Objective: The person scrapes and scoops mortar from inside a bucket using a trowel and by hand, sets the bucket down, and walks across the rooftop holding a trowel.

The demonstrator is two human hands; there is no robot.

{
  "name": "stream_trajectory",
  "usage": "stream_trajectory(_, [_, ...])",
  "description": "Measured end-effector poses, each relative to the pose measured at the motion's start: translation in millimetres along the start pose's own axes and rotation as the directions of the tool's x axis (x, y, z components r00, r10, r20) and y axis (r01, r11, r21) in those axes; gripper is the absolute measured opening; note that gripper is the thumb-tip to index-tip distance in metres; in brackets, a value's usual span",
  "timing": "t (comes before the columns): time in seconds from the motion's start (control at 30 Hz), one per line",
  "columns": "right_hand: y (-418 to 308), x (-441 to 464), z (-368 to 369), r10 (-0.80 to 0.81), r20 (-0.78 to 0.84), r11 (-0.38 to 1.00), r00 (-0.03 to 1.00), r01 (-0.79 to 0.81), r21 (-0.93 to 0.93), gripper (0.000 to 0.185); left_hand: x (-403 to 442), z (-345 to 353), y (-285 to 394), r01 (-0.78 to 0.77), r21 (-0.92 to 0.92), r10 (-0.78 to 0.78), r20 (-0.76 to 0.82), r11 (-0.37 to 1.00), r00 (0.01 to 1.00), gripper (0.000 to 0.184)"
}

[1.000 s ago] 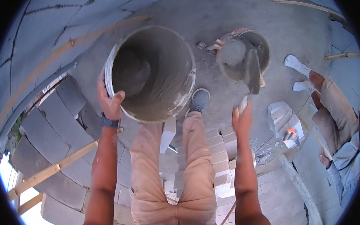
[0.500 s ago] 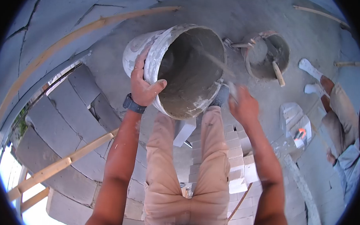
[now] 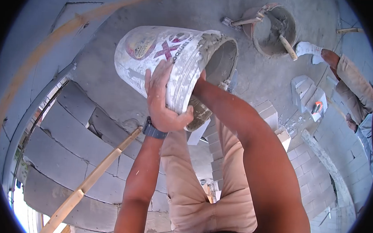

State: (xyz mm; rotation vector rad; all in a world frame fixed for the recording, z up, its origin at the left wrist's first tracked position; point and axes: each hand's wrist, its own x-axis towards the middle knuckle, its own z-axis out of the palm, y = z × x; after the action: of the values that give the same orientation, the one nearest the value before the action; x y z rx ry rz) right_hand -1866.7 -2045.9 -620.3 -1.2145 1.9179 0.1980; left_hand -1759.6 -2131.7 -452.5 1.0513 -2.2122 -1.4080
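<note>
A large white plastic bucket (image 3: 149,52), smeared with mortar and printed with red lettering, lies tilted, its mouth facing right and toward me. My left hand (image 3: 164,101) grips its rim from the near left side, thumb over the edge and fingers along the outer wall. A dark watch (image 3: 154,129) is on that wrist. Reaching through the mouth, my right hand (image 3: 202,75) is inside the bucket; its fingers and anything in them are hidden by the wall. Wet grey mortar (image 3: 210,44) coats the inner rim.
A smaller mortar tub (image 3: 251,25) holds a wooden-handled tool (image 3: 288,48); a brush (image 3: 232,22) rests at its side. Another person's legs (image 3: 354,78) are at the right, near a pale block (image 3: 308,94) with an orange-handled tool (image 3: 317,107). A wooden strut (image 3: 94,175) slants across the left.
The bucket has turned so its printed side shows and its mouth points more rightward. My right hand, earlier outside with a blurred tool, has gone into the bucket.
</note>
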Motion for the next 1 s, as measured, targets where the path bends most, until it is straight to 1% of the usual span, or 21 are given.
stream_trajectory(0.07, [11.4,-9.8,22.3,-0.038,0.109,0.995,0.993,0.027,0.100,0.037,-11.5,3.0,-2.1,-0.052,0.028,0.054,-0.066,0.998,0.996,0.095])
stream_trajectory(0.17, [17.9,-8.3,87.8,-0.111,0.217,0.974,0.970,0.063,0.219,0.037,-30.1,-1.7,-8.5,-0.030,0.036,0.032,-0.066,0.999,0.997,0.099])
stream_trajectory(0.2, [21.8,-3.0,126.0,-0.324,0.180,0.811,0.929,0.175,0.558,0.037,-33.7,-1.5,-10.3,-0.028,0.044,0.030,-0.056,0.999,0.998,0.100])
stream_trajectory(0.27, [15.8,-7.3,127.9,-0.502,0.069,0.528,0.862,0.242,0.814,0.037,-36.6,-3.3,-12.5,-0.040,0.061,0.043,-0.045,0.997,0.998,0.102])
stream_trajectory(0.3, [0.6,-18.3,94.9,-0.527,0.142,0.618,0.838,0.263,0.741,0.037,-36.5,-6.8,-12.6,-0.034,0.050,0.036,-0.030,0.998,0.999,0.102])
stream_trajectory(0.33, [-6.9,-27.5,73.8,-0.522,0.195,0.631,0.831,0.221,0.744,0.036,-37.2,-10.9,-12.8,-0.017,0.027,0.017,-0.024,1.000,1.000,0.103])
stream_trajectory(0.37, [-13.0,-35.6,49.4,-0.490,0.243,0.626,0.837,0.144,0.766,0.035,-36.1,-15.3,-15.2,-0.020,0.042,0.021,-0.017,0.999,1.000,0.105])
stream_trajectory(0.4, [-17.5,-45.2,23.6,-0.456,0.289,0.614,0.842,0.062,0.787,0.035,-33.6,-15.7,-11.9,-0.001,0.040,0.004,-0.069,0.999,0.998,0.108])
stream_trajectory(0.43, [-19.5,-54.2,-1.6,-0.425,0.315,0.592,0.849,-0.002,0.806,0.035,-32.7,-16.4,-12.3,0.008,0.008,-0.007,-0.085,1.000,0.996,0.105])
stream_trajectory(0.47, [-16.3,-62.2,-30.9,-0.388,0.412,0.545,0.824,-0.156,0.824,0.036,-30.3,-17.9,-15.0,0.011,-0.030,-0.014,-0.102,0.999,0.995,0.102])
stream_trajectory(0.5, [-10.0,-69.6,-42.6,-0.395,0.418,0.484,0.818,-0.201,0.852,0.038,-28.3,-21.7,-14.6,0.033,-0.065,-0.040,-0.099,0.997,0.994,0.105])
stream_trajectory(0.53, [-0.9,-77.1,-48.5,-0.386,0.416,0.488,0.823,-0.201,0.849,0.038,-26.5,-25.5,-14.0,0.056,-0.100,-0.066,-0.096,0.993,0.993,0.107])
stream_trajectory(0.6, [20.1,-88.9,-64.5,-0.465,0.376,0.420,0.801,-0.174,0.891,0.048,-24.5,-33.1,-18.9,0.089,-0.137,-0.103,-0.101,0.987,0.990,0.110])
stream_trajectory(0.63, [29.0,-98.3,-79.9,-0.445,0.385,0.434,0.809,-0.181,0.882,0.043,-21.5,-37.5,-17.4,0.108,-0.135,-0.122,-0.102,0.985,0.987,0.111])
stream_trajectory(0.67, [40.0,-108.0,-84.9,-0.445,0.377,0.441,0.812,-0.168,0.882,0.043,-19.3,-42.3,-18.6,0.096,-0.135,-0.111,-0.112,0.986,0.988,0.111])
stream_trajectory(0.73, [67.6,-131.2,-88.4,-0.365,0.172,0.361,0.915,-0.031,0.932,0.044,-13.9,-49.7,-21.4,0.136,-0.140,-0.153,-0.117,0.981,0.981,0.111])
stream_trajectory(0.8, [100.6,-157.5,-96.4,-0.222,0.126,0.348,0.967,-0.042,0.936,0.046,-7.0,-54.1,-24.3,0.136,-0.190,-0.164,-0.138,0.972,0.977,0.109])
stream_trajectory(0.87, [120.0,-188.6,-128.7,-0.072,0.113,0.262,0.991,-0.091,0.961,0.052,0.1,-56.3,-22.9,0.160,-0.225,-0.195,-0.145,0.961,0.970,0.108])
stream_trajectory(0.93, [142.3,-210.1,-140.3,0.157,-0.009,0.366,0.988,-0.049,0.929,0.052,6.9,-55.0,-20.1,0.163,-0.233,-0.205,-0.169,0.959,0.964,0.108])
stream_trajectory(0.97, [161.9,-213.4,-137.2,0.151,-0.013,0.369,0.988,-0.044,0.928,0.052,9.5,-53.5,-19.4,0.174,-0.241,-0.221,-0.185,0.955,0.958,0.108])
stream_trajectory(1.0, [183.1,-214.6,-125.9,0.272,-0.106,0.415,0.957,-0.017,0.910,0.051,11.3,-52.6,-20.5,0.173,-0.239,-0.220,-0.191,0.956,0.957,0.108])
